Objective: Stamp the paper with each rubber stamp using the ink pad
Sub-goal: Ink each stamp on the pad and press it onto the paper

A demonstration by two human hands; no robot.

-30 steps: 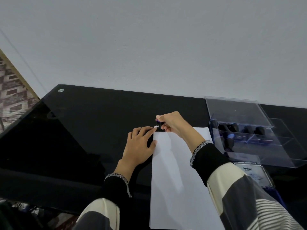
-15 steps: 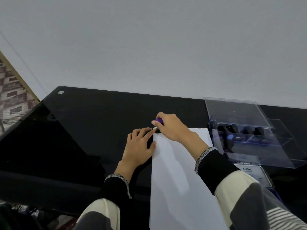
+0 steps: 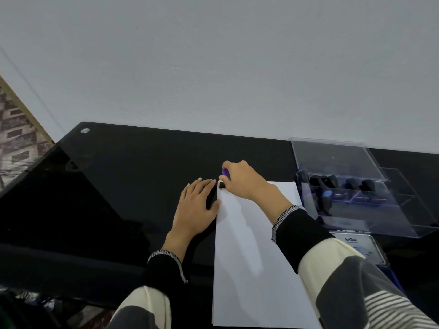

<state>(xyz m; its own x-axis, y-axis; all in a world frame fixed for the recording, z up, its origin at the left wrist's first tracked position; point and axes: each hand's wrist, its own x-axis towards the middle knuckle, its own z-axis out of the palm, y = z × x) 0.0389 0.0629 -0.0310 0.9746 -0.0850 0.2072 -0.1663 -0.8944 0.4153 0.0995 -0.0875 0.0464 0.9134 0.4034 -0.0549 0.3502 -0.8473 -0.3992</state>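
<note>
Bench (image 3: 133, 167) was black and glossy, wall behind it. L hand (image 3: 194, 207) lay flat, fingers spread, on the bench at the paper's far-left corner; thumb touched the paper (image 3: 249, 252) edge, index tip near the corner, pinning the sheet.

Paper ran from that corner toward the person. Visible part showed no marks, so prob. this was the first impression or an early one; whatever was under the stamp was hidden.

R hand (image 3: 242, 181) was wrapped around a stamp (image 3: 225, 173): purple top peeked out between thumb and index, dark base sat on the paper's far-left corner, just beside the L index tip. Grip was pressed together on the stamp, pushing down by the look of it.

Further right, a clear case (image 3: 356, 186) with lid up held approx. four or five dark-handled stamps in compartments, well apart from the hands; those looked still to do. Ink pad (image 3: 356, 245) sat in front of the case, near the R sleeve; open or closed, couldn't tell.

Judgement: early stage, one stamp in hand, most left.
</note>
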